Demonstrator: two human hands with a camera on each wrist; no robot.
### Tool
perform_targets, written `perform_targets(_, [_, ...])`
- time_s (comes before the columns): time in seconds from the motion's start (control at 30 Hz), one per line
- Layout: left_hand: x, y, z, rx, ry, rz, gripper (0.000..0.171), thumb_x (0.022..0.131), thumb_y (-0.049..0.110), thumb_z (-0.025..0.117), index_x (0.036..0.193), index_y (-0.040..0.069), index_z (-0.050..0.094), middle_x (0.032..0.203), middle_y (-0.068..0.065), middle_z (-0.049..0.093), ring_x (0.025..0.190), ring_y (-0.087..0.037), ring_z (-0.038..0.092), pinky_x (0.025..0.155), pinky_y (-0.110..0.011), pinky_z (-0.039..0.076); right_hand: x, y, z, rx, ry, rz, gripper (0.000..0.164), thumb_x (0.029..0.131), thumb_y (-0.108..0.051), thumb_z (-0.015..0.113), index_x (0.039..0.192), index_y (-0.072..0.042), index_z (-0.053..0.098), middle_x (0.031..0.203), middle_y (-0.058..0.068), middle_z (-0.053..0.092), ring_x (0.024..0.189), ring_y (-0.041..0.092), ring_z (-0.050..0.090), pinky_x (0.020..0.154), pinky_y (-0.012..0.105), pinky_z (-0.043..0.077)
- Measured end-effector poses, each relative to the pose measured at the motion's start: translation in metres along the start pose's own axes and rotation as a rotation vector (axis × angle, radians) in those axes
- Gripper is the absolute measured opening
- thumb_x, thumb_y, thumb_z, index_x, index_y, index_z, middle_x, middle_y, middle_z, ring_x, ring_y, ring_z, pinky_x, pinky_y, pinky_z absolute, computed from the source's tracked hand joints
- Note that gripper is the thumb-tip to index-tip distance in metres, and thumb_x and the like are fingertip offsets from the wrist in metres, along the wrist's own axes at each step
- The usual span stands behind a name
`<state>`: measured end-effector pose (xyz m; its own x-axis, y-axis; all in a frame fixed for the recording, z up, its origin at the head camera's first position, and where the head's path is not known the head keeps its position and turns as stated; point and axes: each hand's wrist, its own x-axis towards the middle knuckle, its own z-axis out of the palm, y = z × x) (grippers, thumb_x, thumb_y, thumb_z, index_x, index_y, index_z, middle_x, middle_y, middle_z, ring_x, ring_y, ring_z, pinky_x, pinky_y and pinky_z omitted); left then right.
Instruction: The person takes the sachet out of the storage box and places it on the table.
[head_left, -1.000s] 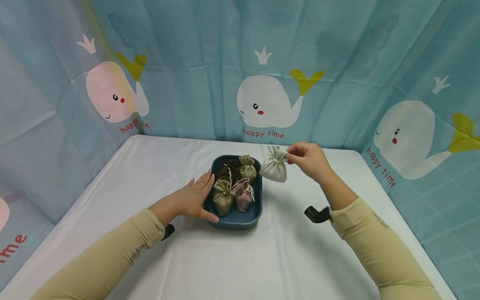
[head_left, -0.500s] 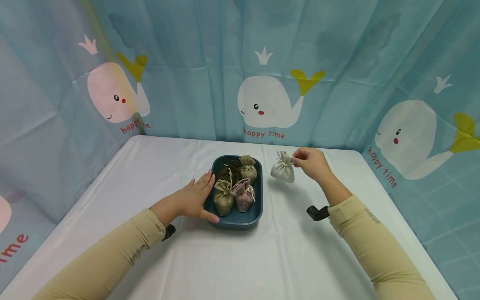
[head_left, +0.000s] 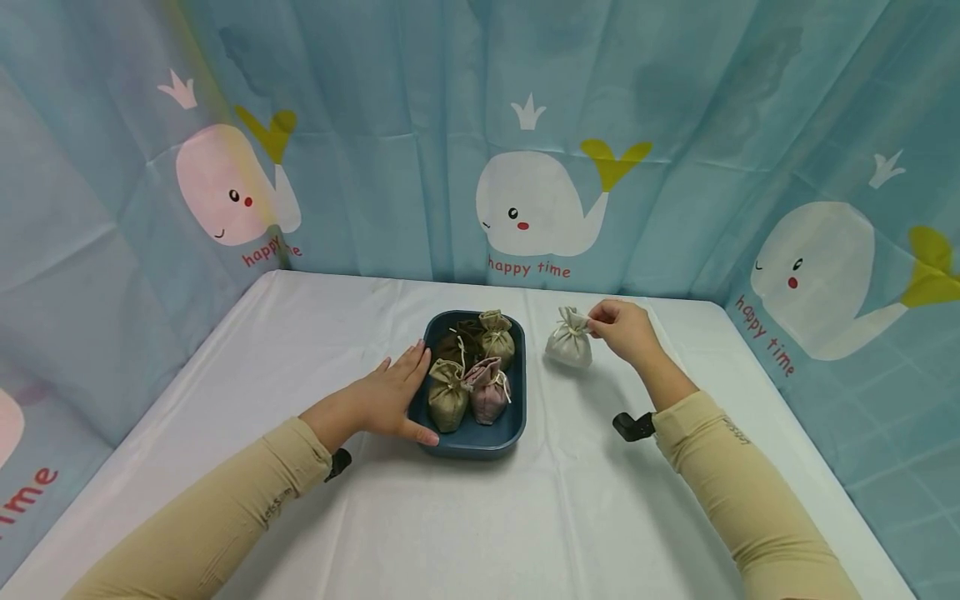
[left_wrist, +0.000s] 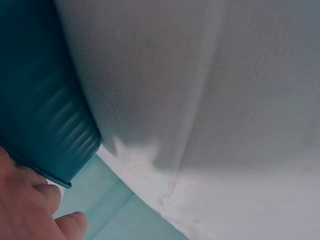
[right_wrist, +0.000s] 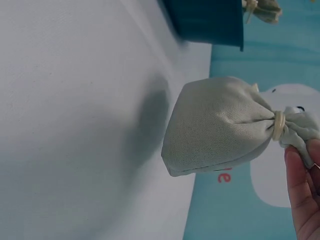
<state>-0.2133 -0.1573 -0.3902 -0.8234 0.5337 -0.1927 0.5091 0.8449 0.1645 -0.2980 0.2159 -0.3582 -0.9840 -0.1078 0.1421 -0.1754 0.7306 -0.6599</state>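
A pale grey-white drawstring pouch [head_left: 570,343] hangs from my right hand [head_left: 624,330], which pinches its gathered neck between thumb and fingers. In the right wrist view the pouch [right_wrist: 215,127] looks full and tied with a cream cord, just above the cloth. My left hand [head_left: 384,395] rests with outstretched fingers along the left rim of a dark blue tub [head_left: 468,450]. Inside the tub sit an olive pouch [head_left: 447,404] at front left, a mauve pouch [head_left: 489,400] at front right, a khaki pouch [head_left: 497,340] behind, and a dark brown pouch [head_left: 453,348], partly hidden.
White cloth [head_left: 450,533] covers the table. A blue curtain [head_left: 420,200] printed with whales stands along the back and both sides. A black wrist mount [head_left: 633,427] juts out at the right cuff, and another mount [head_left: 339,463] at the left.
My right hand has carried the pale pouch rightward, away from the tub's right rim, and lowered it towards the cloth. The left hand and tub look the same.
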Motion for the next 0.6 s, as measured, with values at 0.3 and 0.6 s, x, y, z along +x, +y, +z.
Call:
perform_targets(0.3, [0.001,-0.002,0.002,-0.015,0.003,0.002,0.130,0.060,0.083,0.051,0.146,0.001,-0.004,0.152,-0.017,-0.010,0.139,-0.030,-0.004,0.107,-0.056,0.009,0.001,0.013,0.010,-0.002,-0.028,0.026,0.012,0.091,-0.014,0.058,0.089,-0.005,0.065,0.084,0.010,0.067,0.079,0.021,0.062,0.070,0.035,0.048])
perform_targets(0.6, [0.001,-0.003,0.003,-0.030,0.002,-0.007,0.130,0.060,0.083,0.051,0.146,0.002,-0.005,0.152,-0.015,-0.011,0.140,-0.028,-0.006,0.107,-0.055,0.007,0.001,0.017,0.012,0.005,-0.060,0.077,0.012,0.092,-0.016,0.057,0.091,-0.006,0.064,0.088,0.010,0.066,0.082,0.021,0.063,0.073,0.036,0.049])
